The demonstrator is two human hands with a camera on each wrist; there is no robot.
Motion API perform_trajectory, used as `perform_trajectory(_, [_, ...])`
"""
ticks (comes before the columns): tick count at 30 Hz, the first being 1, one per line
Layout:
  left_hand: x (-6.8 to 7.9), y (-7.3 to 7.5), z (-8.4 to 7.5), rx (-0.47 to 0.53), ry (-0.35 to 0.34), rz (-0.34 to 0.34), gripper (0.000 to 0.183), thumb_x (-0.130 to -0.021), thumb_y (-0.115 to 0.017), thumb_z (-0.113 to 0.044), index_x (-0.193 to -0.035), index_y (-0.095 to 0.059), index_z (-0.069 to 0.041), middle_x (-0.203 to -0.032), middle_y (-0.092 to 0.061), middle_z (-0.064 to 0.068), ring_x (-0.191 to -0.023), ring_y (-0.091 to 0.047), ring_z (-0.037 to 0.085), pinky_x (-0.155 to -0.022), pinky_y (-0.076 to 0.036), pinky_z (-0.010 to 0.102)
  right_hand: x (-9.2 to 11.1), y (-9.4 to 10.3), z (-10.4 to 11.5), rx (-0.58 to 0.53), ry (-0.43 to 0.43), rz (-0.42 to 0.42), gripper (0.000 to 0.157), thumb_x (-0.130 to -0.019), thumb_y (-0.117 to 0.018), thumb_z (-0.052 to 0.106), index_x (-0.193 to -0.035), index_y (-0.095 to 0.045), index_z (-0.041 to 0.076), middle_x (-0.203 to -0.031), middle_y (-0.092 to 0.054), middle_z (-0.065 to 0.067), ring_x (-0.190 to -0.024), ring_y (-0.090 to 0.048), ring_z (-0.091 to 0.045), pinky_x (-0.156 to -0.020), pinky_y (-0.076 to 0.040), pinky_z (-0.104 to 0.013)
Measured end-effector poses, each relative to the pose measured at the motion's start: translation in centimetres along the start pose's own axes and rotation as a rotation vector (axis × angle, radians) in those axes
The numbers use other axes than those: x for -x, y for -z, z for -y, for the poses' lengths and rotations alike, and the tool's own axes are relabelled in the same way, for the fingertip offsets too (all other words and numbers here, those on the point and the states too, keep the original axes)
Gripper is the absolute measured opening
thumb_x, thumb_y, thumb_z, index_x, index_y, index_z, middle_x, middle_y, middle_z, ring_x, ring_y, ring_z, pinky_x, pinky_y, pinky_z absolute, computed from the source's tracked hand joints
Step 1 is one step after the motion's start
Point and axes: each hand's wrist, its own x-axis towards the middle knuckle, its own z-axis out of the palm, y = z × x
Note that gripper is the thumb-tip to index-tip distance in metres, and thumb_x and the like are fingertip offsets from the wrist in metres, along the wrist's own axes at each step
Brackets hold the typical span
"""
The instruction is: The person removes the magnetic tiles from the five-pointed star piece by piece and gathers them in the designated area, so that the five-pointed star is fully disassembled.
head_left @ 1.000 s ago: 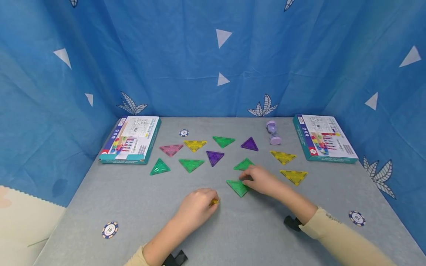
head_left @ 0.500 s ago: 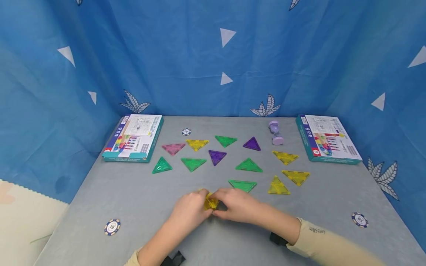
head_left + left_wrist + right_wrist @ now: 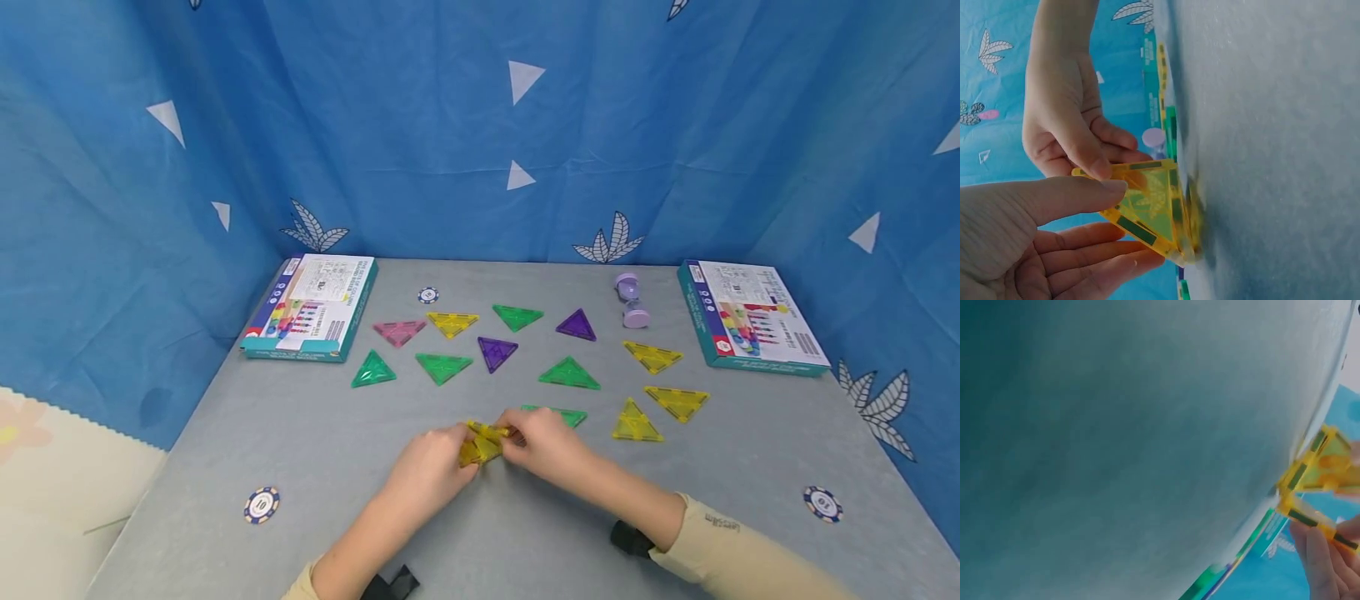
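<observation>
- Left hand (image 3: 433,468) and right hand (image 3: 546,446) both pinched the yellow triangle tiles (image 3: 483,442), held between them.
- Tile edges met on the counter (image 3: 315,467), apparently joining upright.
- A green triangle tile (image 3: 564,414) lay just beyond the right hand.

1. Two flat game boxes lie at the far corners, one left (image 3: 311,307), one right (image 3: 752,315).
2. A lilac sand timer (image 3: 632,300) lies near the right box.
3. Poker chips: near left (image 3: 261,504), near right (image 3: 822,503), far centre (image 3: 428,295) (small, marking unreadable).
4. A blue patterned curtain (image 3: 480,125) encloses the grey table (image 3: 300,433).
</observation>
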Motion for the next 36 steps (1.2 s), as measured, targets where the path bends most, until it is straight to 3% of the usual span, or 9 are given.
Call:
perform_trajectory(3, [0.1, 0.0, -0.2, -0.008, 0.009, 0.021, 0.028, -0.072, -0.078, -0.018, -0.094, -0.066, -0.005, -0.083, -0.069, 0.006, -0.072, -0.065, 0.018, -0.059, -0.052, 0.029, 0.0, 0.3, -0.6, -0.05, -0.088, -0.041, 0.01, -0.078, -0.066, 0.004, -0.087, -0.067, 0.007, -0.075, -0.066, 0.001, -0.059, -0.056, -0.003, -0.052, -0.045, -0.016])
perform_trajectory(7, [0.3, -0.1, -0.3, -0.017, 0.009, 0.034, 0.028, -0.073, -0.078, -0.019, -0.094, -0.066, -0.006, -0.083, -0.069, 0.005, -0.069, -0.064, 0.015, -0.056, -0.05, 0.026, -0.3, 0.7, -1.1, -0.152, -0.191, -0.021, 0.007, -0.081, -0.065, 0.005, -0.086, -0.064, 0.01, -0.072, -0.064, 0.004, -0.057, -0.054, -0.003, -0.05, -0.045, -0.019])
perform_trajectory(16, [0.4, -0.4, -0.7, -0.06, -0.019, 0.027, 0.022, -0.072, -0.078, -0.018, -0.086, -0.064, -0.009, -0.071, -0.063, -0.003, -0.06, -0.057, 0.009, -0.053, -0.046, 0.026, -2.3, 0.9, -2.1, -0.353, -0.325, -0.05, 0.007, -0.085, -0.063, 0.006, -0.091, -0.063, 0.01, -0.075, -0.062, 0.002, -0.057, -0.052, -0.012, -0.048, -0.044, -0.027])
perform_trajectory(22, [0.4, -0.5, -0.8, -0.074, -0.01, 0.047, 0.024, -0.073, -0.078, -0.019, -0.09, -0.066, -0.008, -0.076, -0.066, -0.001, -0.065, -0.061, 0.011, -0.056, -0.048, 0.027, -4.4, 0.0, -2.9, -0.551, -0.472, 0.02, 0.008, -0.089, -0.06, 0.006, -0.097, -0.061, 0.004, -0.078, -0.064, -0.005, -0.069, -0.064, -0.019, -0.061, -0.053, -0.032])
perform_trajectory(28, [0.5, -0.6, -0.7, -0.068, -0.012, 0.052, 0.025, -0.073, -0.078, -0.02, -0.091, -0.066, -0.008, -0.079, -0.067, 0.0, -0.067, -0.062, 0.012, -0.057, -0.049, 0.027, -6.0, -1.4, -3.2, -0.792, -0.619, 0.086, 0.016, -0.09, -0.057, 0.003, -0.105, -0.058, -0.003, -0.083, -0.067, -0.014, -0.075, -0.067, -0.023, -0.067, -0.055, -0.034])
perform_trajectory(36, [0.4, -0.5, -0.6, -0.04, -0.009, 0.053, 0.024, -0.074, -0.078, -0.019, -0.092, -0.066, -0.007, -0.079, -0.067, 0.0, -0.066, -0.061, 0.01, -0.056, -0.048, 0.027, -6.4, -2.2, -3.9, -0.944, -0.723, 0.103, 0.022, -0.091, -0.058, 0.004, -0.11, -0.057, -0.005, -0.089, -0.066, -0.017, -0.074, -0.068, -0.021, -0.067, -0.055, -0.031])
